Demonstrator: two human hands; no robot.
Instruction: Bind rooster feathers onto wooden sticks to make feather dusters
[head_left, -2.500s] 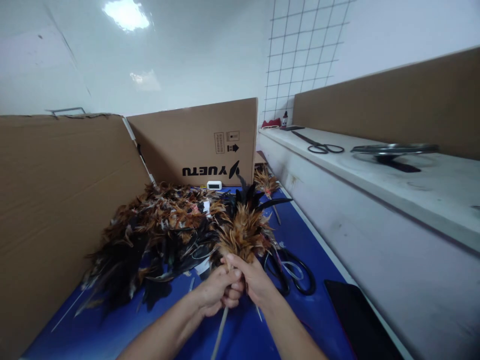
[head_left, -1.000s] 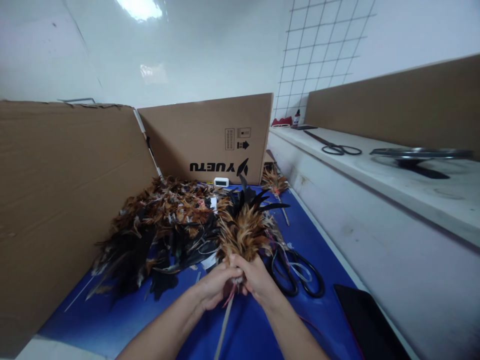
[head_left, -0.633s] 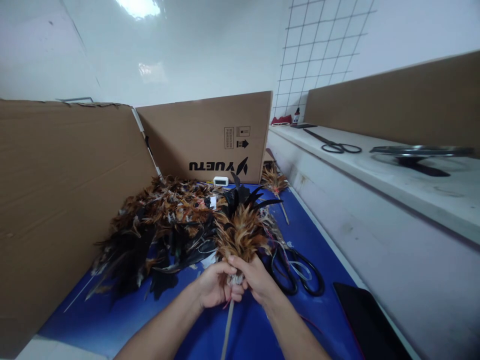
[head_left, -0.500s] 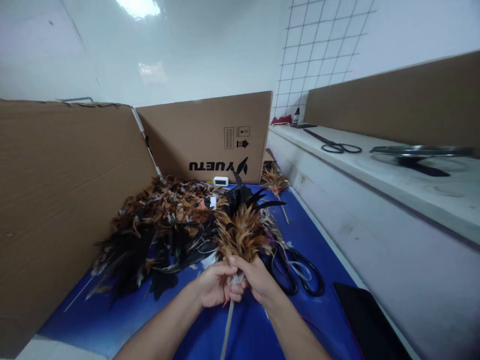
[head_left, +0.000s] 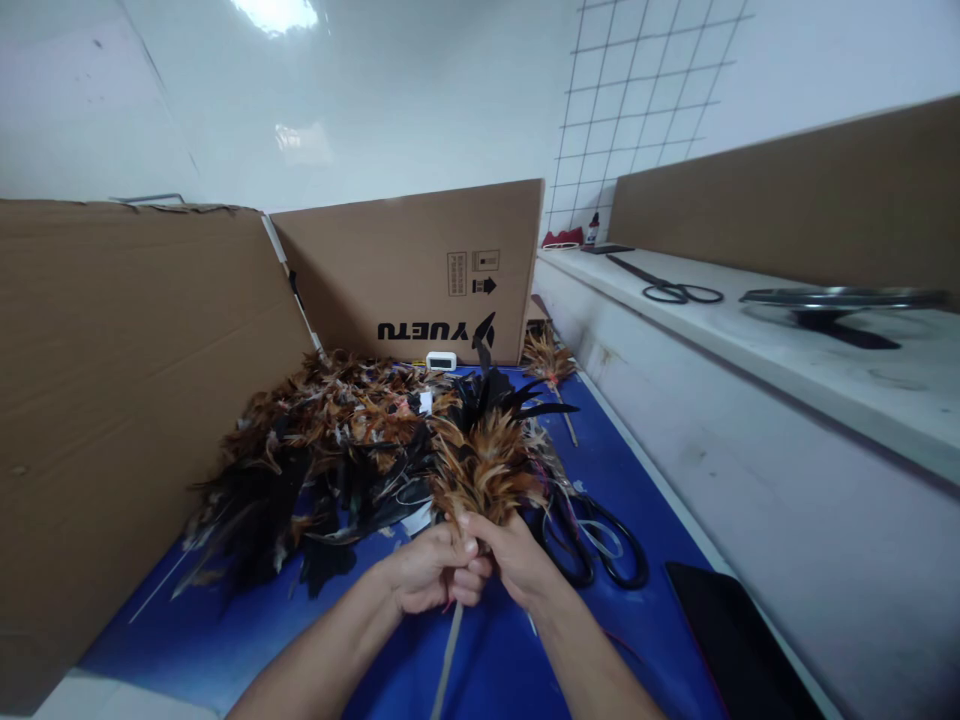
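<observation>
A feather duster head [head_left: 486,462] of brown and black feathers stands up from a thin pale stick [head_left: 447,660]. My left hand [head_left: 427,572] and my right hand [head_left: 514,558] are both closed around the base of the feathers where they meet the stick. Behind and to the left, a large pile of loose brown and black feathers [head_left: 315,460] lies on the blue table surface [head_left: 495,660]. Black scissors [head_left: 600,545] lie just right of my right hand.
Cardboard panels stand at the left [head_left: 112,400] and back [head_left: 420,270]. A small white device [head_left: 441,361] sits by the back panel. A dark phone [head_left: 731,650] lies at the lower right. The raised white shelf [head_left: 750,350] carries scissors [head_left: 667,291] and a metal dish [head_left: 840,298].
My hands have stayed at the feather base with small finger shifts. The camera view moved slightly; the pile and scissors have not moved.
</observation>
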